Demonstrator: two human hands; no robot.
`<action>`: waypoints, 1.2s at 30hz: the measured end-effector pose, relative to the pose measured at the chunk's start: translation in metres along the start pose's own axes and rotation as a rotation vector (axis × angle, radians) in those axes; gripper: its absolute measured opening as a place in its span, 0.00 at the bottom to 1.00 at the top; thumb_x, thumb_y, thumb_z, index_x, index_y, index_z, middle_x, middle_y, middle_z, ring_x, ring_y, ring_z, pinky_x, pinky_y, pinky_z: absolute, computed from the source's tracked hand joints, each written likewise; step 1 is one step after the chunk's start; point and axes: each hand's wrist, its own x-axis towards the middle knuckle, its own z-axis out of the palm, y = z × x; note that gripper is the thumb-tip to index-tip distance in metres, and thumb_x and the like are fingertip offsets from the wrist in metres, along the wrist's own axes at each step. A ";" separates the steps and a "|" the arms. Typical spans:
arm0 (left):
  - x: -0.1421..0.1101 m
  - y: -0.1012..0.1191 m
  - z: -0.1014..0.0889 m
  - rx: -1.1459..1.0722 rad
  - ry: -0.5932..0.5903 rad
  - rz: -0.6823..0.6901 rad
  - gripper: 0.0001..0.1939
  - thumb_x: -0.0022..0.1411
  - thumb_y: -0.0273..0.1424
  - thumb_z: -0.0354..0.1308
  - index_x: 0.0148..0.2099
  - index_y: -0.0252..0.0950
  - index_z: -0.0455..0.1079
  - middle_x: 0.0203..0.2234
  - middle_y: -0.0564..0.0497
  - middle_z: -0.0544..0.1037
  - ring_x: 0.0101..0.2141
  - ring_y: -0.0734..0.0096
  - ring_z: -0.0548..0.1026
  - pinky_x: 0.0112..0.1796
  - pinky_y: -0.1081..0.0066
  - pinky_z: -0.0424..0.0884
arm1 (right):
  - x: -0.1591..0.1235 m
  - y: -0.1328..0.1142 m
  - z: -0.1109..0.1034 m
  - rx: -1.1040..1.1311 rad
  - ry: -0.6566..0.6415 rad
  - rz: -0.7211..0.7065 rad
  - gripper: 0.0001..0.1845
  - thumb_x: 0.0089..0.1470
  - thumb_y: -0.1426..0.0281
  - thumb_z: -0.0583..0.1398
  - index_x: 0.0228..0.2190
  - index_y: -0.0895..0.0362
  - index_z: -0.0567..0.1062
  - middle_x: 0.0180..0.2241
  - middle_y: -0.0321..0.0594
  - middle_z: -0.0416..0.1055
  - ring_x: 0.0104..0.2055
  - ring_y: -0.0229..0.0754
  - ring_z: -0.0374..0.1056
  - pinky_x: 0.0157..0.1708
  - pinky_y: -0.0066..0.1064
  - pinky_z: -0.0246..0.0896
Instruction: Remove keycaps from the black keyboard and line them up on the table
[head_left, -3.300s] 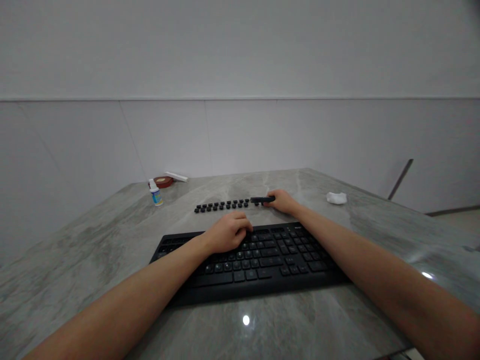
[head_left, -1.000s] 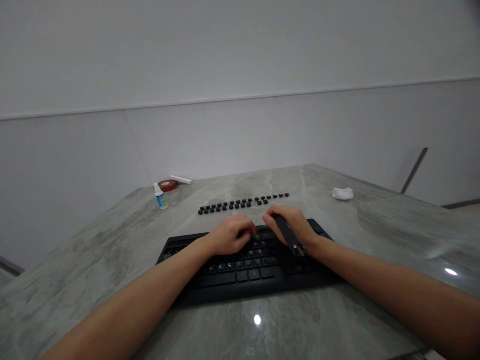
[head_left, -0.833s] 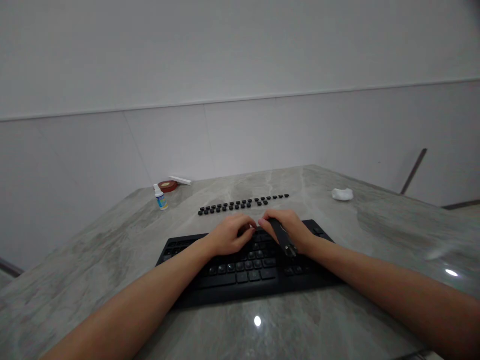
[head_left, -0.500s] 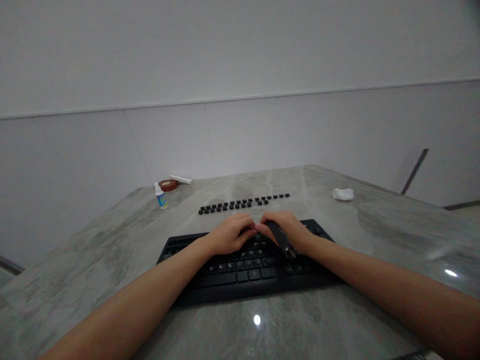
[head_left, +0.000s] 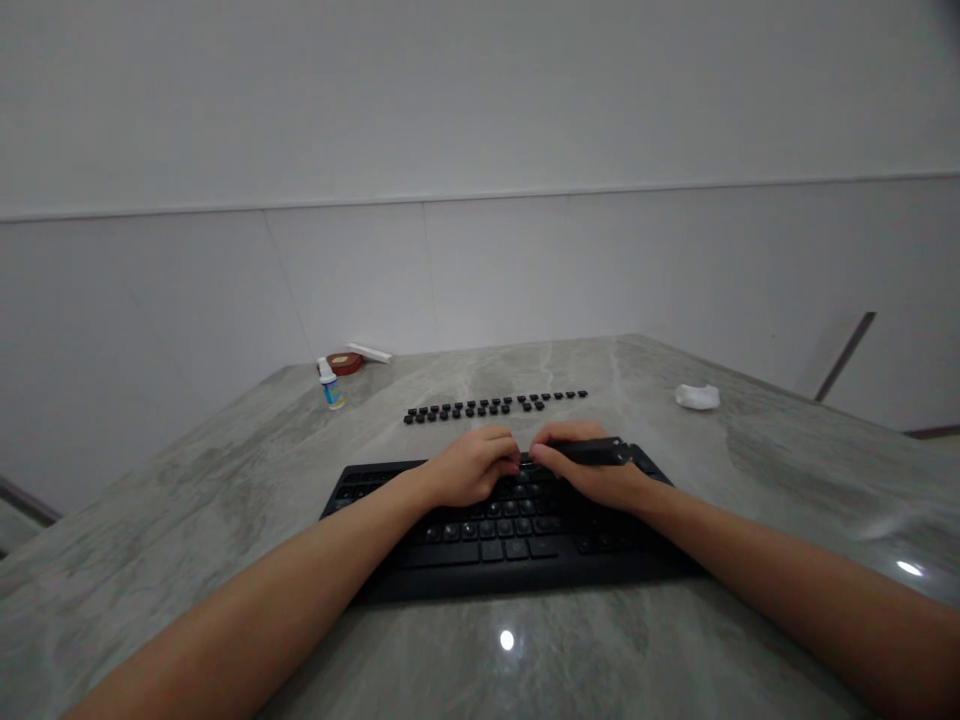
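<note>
A black keyboard (head_left: 480, 578) lies on the grey marbled table, with its middle rows showing domed key positions without caps. My left hand (head_left: 474, 466) rests over its upper middle, fingers curled together near the top key row; anything between the fingertips is hidden. Close beside it, my right hand (head_left: 585, 470) grips a slim black-handled tool (head_left: 592, 452). This tool lies nearly level across the hand, its thin front end directed left at the keyboard near my left fingertips. Beyond the keyboard, several small black keycaps (head_left: 470, 412) stand in two rows.
A small white spray bottle (head_left: 331, 386) with a blue and yellow label stands at the back left. Behind it are a reddish-brown round object (head_left: 346, 364) and a white strip (head_left: 370, 353). A crumpled white wad (head_left: 697, 397) lies right. A wall rises behind the table.
My right hand moved from the keycap row back to the keyboard beside my left hand. The tool swung from slanting toward me to nearly level, pointing left. A longer upper keycap row now shows.
</note>
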 end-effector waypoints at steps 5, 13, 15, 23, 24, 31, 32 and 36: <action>-0.001 -0.003 0.001 0.005 -0.033 0.054 0.07 0.64 0.24 0.50 0.33 0.34 0.67 0.30 0.50 0.67 0.33 0.70 0.68 0.36 0.72 0.65 | -0.002 0.001 0.002 -0.047 -0.089 -0.137 0.09 0.55 0.69 0.56 0.28 0.55 0.76 0.25 0.35 0.74 0.28 0.37 0.69 0.32 0.28 0.62; -0.002 -0.007 0.004 -0.011 -0.051 0.070 0.06 0.62 0.23 0.51 0.34 0.34 0.68 0.31 0.50 0.68 0.34 0.70 0.67 0.37 0.71 0.65 | -0.004 0.009 0.004 -0.091 -0.152 -0.254 0.08 0.54 0.73 0.55 0.31 0.56 0.75 0.28 0.36 0.74 0.30 0.37 0.70 0.33 0.28 0.63; -0.001 -0.007 0.004 -0.015 -0.046 0.064 0.06 0.62 0.22 0.51 0.33 0.34 0.68 0.31 0.50 0.68 0.34 0.70 0.68 0.37 0.71 0.65 | -0.004 0.011 0.004 -0.104 -0.155 -0.250 0.08 0.54 0.74 0.56 0.31 0.56 0.75 0.28 0.36 0.73 0.30 0.38 0.69 0.33 0.29 0.62; -0.001 -0.006 0.004 -0.020 -0.043 0.019 0.06 0.62 0.22 0.53 0.34 0.34 0.69 0.31 0.51 0.69 0.34 0.71 0.68 0.37 0.72 0.65 | -0.003 0.011 0.004 -0.126 -0.195 -0.179 0.06 0.53 0.74 0.56 0.30 0.57 0.74 0.26 0.35 0.73 0.29 0.37 0.68 0.31 0.28 0.60; -0.001 -0.007 0.004 -0.012 -0.042 0.008 0.06 0.62 0.22 0.53 0.34 0.34 0.69 0.31 0.51 0.69 0.34 0.71 0.68 0.37 0.72 0.65 | -0.003 0.009 0.004 -0.133 -0.199 -0.172 0.06 0.53 0.74 0.56 0.30 0.57 0.74 0.26 0.35 0.73 0.28 0.37 0.68 0.31 0.28 0.59; 0.000 -0.009 0.006 -0.004 -0.018 -0.061 0.06 0.61 0.21 0.54 0.36 0.34 0.72 0.30 0.51 0.71 0.34 0.70 0.70 0.38 0.71 0.66 | -0.003 0.003 0.005 -0.200 -0.243 -0.124 0.09 0.44 0.81 0.58 0.29 0.58 0.73 0.28 0.38 0.76 0.29 0.38 0.70 0.29 0.26 0.57; 0.000 -0.008 0.005 -0.005 -0.018 -0.068 0.06 0.61 0.22 0.54 0.36 0.34 0.72 0.30 0.51 0.71 0.34 0.70 0.70 0.37 0.71 0.67 | -0.003 0.003 0.005 -0.202 -0.244 -0.121 0.10 0.43 0.81 0.57 0.30 0.58 0.74 0.28 0.39 0.76 0.29 0.39 0.70 0.29 0.26 0.57; 0.000 -0.007 0.005 -0.006 -0.016 -0.069 0.06 0.61 0.22 0.55 0.36 0.34 0.73 0.30 0.51 0.71 0.33 0.71 0.70 0.37 0.72 0.66 | -0.003 0.004 0.005 -0.204 -0.241 -0.100 0.13 0.41 0.83 0.57 0.30 0.58 0.74 0.30 0.39 0.77 0.31 0.40 0.71 0.30 0.26 0.57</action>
